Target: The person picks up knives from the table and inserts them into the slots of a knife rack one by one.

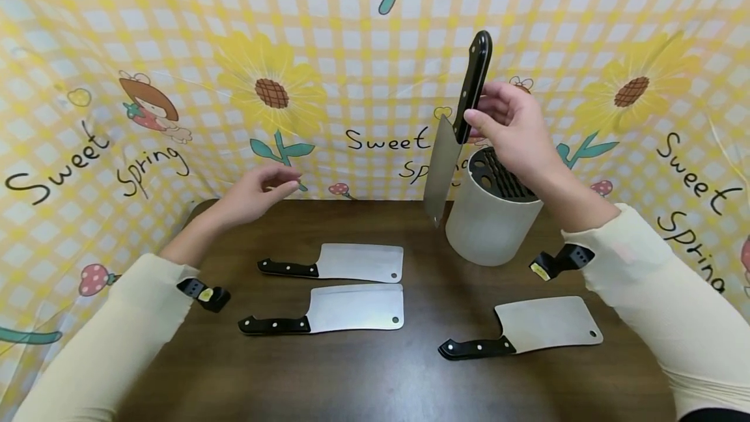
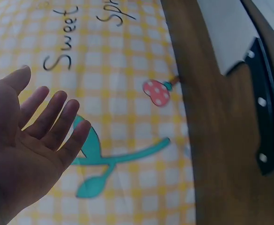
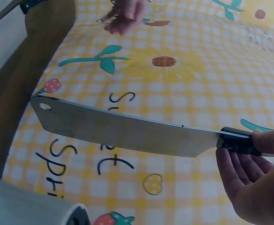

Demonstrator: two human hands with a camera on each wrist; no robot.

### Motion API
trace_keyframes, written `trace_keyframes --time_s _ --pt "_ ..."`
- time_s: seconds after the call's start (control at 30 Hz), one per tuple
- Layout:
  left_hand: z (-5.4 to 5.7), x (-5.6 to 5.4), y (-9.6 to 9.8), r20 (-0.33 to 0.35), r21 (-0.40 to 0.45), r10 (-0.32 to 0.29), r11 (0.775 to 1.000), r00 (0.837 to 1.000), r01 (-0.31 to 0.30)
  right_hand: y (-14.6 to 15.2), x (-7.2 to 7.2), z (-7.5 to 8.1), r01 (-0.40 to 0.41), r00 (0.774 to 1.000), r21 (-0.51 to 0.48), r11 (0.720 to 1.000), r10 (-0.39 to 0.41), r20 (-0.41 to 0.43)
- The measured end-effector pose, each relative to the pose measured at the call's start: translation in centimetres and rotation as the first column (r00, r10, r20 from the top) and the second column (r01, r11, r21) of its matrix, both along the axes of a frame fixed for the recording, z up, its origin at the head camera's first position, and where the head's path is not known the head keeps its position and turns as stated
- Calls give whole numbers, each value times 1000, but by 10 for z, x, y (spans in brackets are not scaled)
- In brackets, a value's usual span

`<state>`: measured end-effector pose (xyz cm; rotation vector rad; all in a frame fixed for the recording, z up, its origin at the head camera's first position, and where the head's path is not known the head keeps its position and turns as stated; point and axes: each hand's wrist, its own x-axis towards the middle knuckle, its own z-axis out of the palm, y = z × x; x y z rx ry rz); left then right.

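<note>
My right hand pinches the black riveted handle of a cleaver, held upright with its blade pointing down. In the right wrist view the whole cleaver blade shows, with a hole near its far corner. The blade hangs just left of a white round knife block with a black slotted top. My left hand hovers over the back left of the table, holding nothing, its fingers relaxed. Below it lie two cleavers, a rear one and a front one, handles to the left.
Another cleaver lies at the front right of the brown wooden table, its handle to the left. A yellow checked cloth with printed flowers hangs behind and along the sides.
</note>
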<state>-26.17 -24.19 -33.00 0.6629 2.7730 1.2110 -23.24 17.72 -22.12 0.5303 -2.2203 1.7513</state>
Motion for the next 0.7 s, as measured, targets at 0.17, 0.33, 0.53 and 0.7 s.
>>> trace_keyframes --time_s 0.17,0.33,0.53,0.7 --pt "-13 8 -19 -7 -26 20 999 1000 -20 7 3 14 -9 1000 -54 998 8 -6" --pt "-28 14 -34 -27 -58 16 998 1000 -17 15 5 26 -44 999 -202 979 42 -13" --pt "-53 21 -46 10 -89 -16 996 1000 17 27 7 38 -40 999 -264 964 33 -30" --pt "-78 26 -55 66 -65 -46 997 997 50 38 8 46 2 1000 -268 964 -10 -28"
